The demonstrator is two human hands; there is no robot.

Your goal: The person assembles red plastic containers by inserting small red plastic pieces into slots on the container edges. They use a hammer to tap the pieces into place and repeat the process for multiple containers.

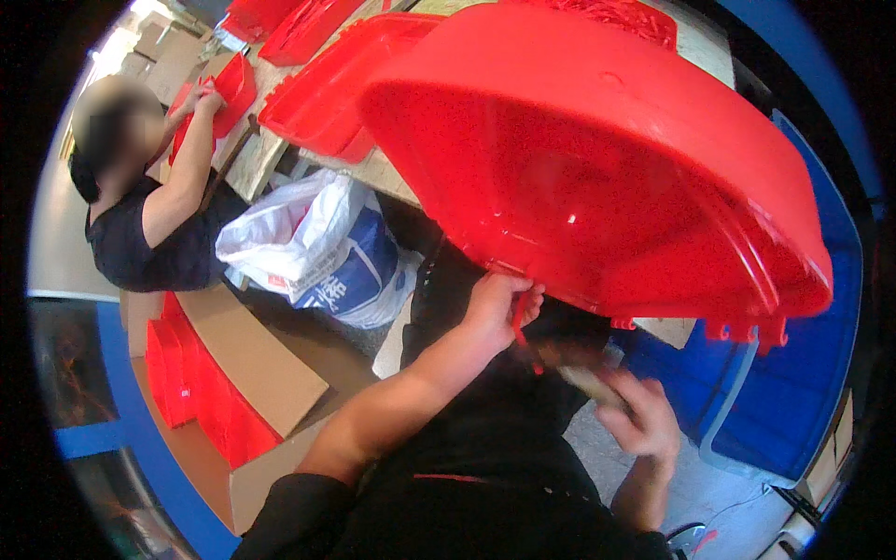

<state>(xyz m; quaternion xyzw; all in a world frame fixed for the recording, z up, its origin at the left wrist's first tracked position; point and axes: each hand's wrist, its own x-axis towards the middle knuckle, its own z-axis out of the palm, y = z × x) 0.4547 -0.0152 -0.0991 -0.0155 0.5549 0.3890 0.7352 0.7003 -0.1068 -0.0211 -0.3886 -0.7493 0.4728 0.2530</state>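
A large red plastic shell (579,177), hollow side facing me, rests tilted between the worktable and my lap. At its lower rim my left hand (495,308) is closed, fingers pinched around a thin red plastic strip (519,327) that hangs below them. Whether those fingers also grip the rim is hard to see. Just below and to the right, my right hand (644,415) is wrapped round a knife-like tool with a pale handle (595,385). Motion smears its working end, near the strip's lower end. Small hinge lugs (747,331) stick out at the shell's right edge.
A wooden worktable (383,175) holds more red shells (327,93). Beside my left arm stand a white-and-blue woven sack (327,252) and a cardboard box (271,341) with red parts (210,392). A blue bin (784,401) is at right. Another person (154,224) handles a red part at far left.
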